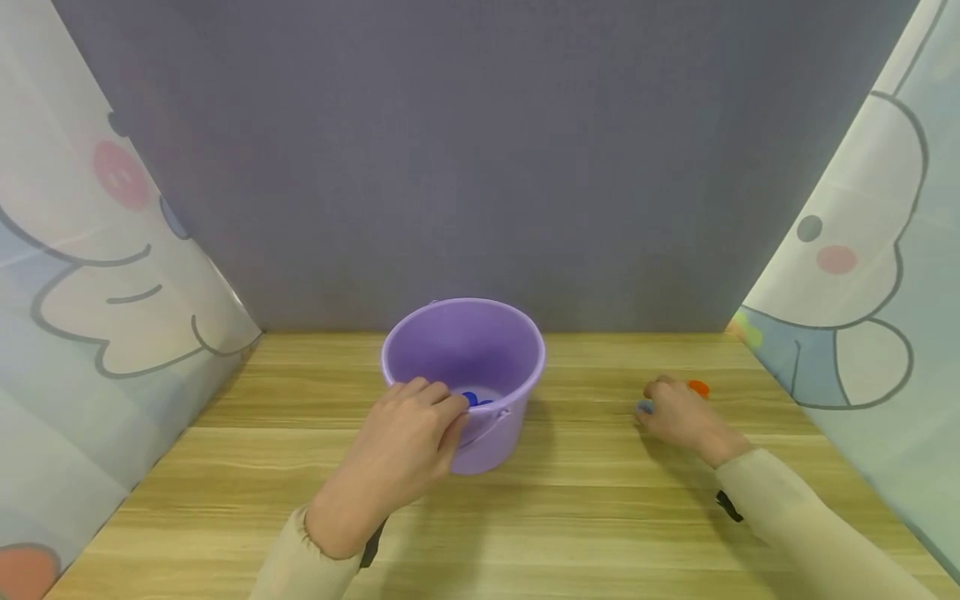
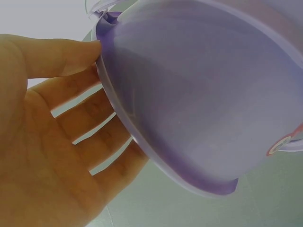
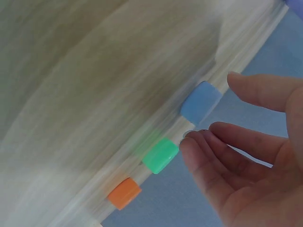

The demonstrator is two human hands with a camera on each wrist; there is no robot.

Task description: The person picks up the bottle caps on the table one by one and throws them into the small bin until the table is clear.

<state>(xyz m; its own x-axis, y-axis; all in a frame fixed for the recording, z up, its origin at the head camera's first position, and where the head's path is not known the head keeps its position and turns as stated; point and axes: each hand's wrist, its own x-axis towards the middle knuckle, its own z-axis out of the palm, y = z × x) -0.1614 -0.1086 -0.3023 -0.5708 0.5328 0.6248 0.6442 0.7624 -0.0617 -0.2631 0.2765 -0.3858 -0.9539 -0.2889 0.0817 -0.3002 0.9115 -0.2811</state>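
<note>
A purple bucket [image 1: 525, 392] stands upright on the wooden table, with dark blue pieces [image 1: 470, 398] lying inside it. My left hand [image 1: 408, 433] grips its near rim between thumb and fingers; the left wrist view shows the bucket wall [image 2: 203, 94] close up. Off to the right, my right hand [image 1: 678, 414] is low over the table with thumb and fingers spread apart, holding nothing. Between their tips and just ahead is a light blue cap-like piece [image 3: 201, 102]. Beside it sit a green piece [image 3: 161, 155] and an orange one [image 3: 124, 193]. The head view hides the green piece behind the hand.
A grey panel [image 1: 480, 167] rises along the table's back edge. Cloths printed with cartoon figures hang at the left [image 1: 75, 292] and right [image 1: 862, 250]. The bucket's handle [image 1: 480, 435] hangs down its near side.
</note>
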